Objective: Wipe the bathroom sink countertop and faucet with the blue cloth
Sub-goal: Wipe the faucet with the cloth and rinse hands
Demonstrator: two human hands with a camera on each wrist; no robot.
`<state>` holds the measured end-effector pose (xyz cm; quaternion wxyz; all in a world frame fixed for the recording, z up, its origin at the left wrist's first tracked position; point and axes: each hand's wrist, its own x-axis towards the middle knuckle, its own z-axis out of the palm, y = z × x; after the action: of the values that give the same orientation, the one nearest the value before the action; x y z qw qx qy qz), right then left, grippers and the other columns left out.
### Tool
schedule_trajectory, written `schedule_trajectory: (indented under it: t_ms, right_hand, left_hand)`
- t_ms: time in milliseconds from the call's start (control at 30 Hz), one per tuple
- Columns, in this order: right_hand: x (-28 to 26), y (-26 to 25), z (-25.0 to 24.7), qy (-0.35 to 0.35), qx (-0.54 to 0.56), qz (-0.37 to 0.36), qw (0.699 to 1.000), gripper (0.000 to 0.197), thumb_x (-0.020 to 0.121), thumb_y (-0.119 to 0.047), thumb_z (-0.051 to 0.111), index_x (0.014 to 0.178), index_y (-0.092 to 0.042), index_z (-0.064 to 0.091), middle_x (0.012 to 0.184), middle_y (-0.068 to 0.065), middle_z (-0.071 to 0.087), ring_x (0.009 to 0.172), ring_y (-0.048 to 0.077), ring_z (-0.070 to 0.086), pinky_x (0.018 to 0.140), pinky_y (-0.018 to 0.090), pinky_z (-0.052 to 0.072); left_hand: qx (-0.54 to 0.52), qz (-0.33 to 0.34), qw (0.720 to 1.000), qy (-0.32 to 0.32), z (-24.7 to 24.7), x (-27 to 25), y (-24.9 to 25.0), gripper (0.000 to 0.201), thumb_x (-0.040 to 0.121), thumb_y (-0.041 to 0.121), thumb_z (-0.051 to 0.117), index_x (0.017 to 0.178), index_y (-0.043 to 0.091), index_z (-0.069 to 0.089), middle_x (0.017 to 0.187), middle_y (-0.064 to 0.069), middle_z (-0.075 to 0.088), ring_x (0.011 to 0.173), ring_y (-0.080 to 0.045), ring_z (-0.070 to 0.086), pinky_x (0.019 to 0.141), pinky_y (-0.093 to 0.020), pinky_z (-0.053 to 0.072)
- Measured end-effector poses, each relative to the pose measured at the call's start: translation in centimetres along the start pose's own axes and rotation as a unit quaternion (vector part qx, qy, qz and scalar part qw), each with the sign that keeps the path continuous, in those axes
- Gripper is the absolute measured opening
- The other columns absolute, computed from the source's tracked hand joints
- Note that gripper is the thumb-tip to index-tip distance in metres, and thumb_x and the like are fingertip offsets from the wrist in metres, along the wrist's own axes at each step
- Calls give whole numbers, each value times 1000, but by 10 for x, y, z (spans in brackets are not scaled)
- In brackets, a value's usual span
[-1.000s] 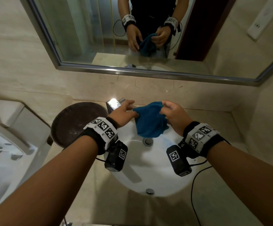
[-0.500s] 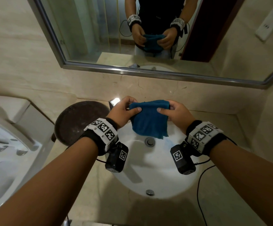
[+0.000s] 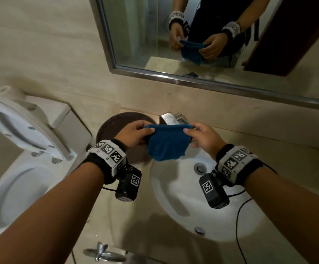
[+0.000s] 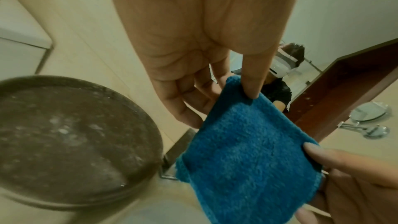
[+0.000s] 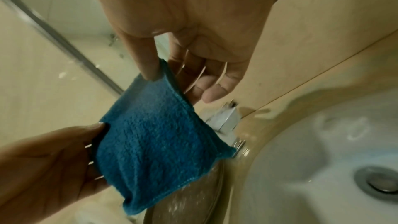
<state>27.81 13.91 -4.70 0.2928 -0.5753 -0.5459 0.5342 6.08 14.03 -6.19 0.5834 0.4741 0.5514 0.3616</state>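
Beige stone bench (image 3: 116,216) under mirror (image 3: 212,35). Toilet (image 3: 27,159) far left, dark round lid (image 3: 116,122) next. Left hand (image 3: 133,134) and right hand (image 3: 202,138) each pinch top corner of blue cloth (image 3: 166,143), now stretched flat, folded, above basin (image 3: 183,197) before faucet (image 3: 171,118). Cloth shifted left; wiping not yet begun.
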Motion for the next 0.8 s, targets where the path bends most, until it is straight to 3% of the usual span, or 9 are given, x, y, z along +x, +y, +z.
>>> schedule_trajectory:
  t_ms: [100, 167, 233, 300, 367, 567, 667, 733, 800]
  right_hand:
    - [23, 3, 45, 3, -59, 7, 998, 12, 94, -24, 50, 92, -13, 54, 95, 18, 62, 86, 30, 62, 78, 41, 53]
    - [40, 10, 74, -1, -95, 24, 995, 13, 93, -31, 48, 88, -19, 51, 97, 18, 60, 96, 35, 60, 87, 52, 49]
    - [56, 16, 101, 2, -119, 36, 992, 11, 95, -32, 44, 87, -25, 46, 93, 13, 57, 94, 34, 58, 81, 46, 49]
    - [70, 20, 122, 16, -164, 46, 985, 14, 98, -32, 37, 101, -20, 44, 92, 10, 53, 88, 29, 55, 71, 36, 41]
    - [83, 26, 138, 22, -202, 68, 977, 26, 99, -34, 32, 114, -15, 41, 96, 12, 53, 90, 30, 54, 72, 32, 35]
    - [128, 50, 164, 67, -184, 116, 974, 33, 94, -34, 47, 118, -12, 45, 114, 13, 57, 106, 31, 55, 90, 38, 45]
    - [142, 59, 168, 85, -137, 139, 977, 41, 87, -22, 59, 124, -16, 43, 105, 12, 58, 97, 29, 58, 86, 38, 48]
    - [146, 65, 169, 79, -150, 126, 977, 47, 84, -14, 61, 126, -19, 40, 93, 11, 59, 86, 26, 59, 79, 36, 49]
    - [148, 71, 170, 68, -171, 104, 977, 49, 83, -8, 59, 126, -20, 39, 86, 6, 54, 83, 24, 56, 78, 35, 49]
  left_hand:
    - [10, -30, 999, 23, -35, 6, -19, 19, 92, 0, 48, 82, 16, 51, 78, -4, 54, 68, -13, 53, 50, -14, 49]
    - [33, -38, 997, 51, -57, 12, -33, 23, 92, -1, 47, 82, 20, 45, 75, -2, 51, 64, -13, 49, 48, -18, 47]
    - [67, -36, 994, 76, -78, 21, -50, 26, 91, 0, 47, 83, 23, 37, 71, -3, 44, 57, -15, 43, 44, -20, 42]
    - [85, -26, 993, 77, -94, 33, -64, 29, 92, -2, 45, 82, 22, 31, 67, -5, 37, 49, -17, 35, 33, -17, 35]
    - [105, -19, 992, 60, -107, 46, -77, 29, 93, -4, 42, 81, 21, 32, 68, -5, 37, 49, -16, 34, 33, -15, 33]
    - [115, -14, 993, 23, -130, 79, -108, 35, 90, -12, 42, 78, 21, 47, 73, -1, 47, 64, -14, 44, 59, -23, 38]
    - [107, -41, 993, 5, -135, 93, -120, 36, 84, -17, 46, 97, 16, 50, 95, -6, 55, 83, -16, 56, 72, -20, 47]
    - [114, -40, 993, -12, -138, 102, -126, 47, 80, -18, 51, 116, 13, 49, 112, -12, 55, 104, -24, 56, 89, -33, 50]
    - [125, -40, 991, -14, -139, 108, -128, 54, 80, -17, 55, 126, 10, 47, 124, -13, 52, 115, -26, 52, 96, -36, 46]
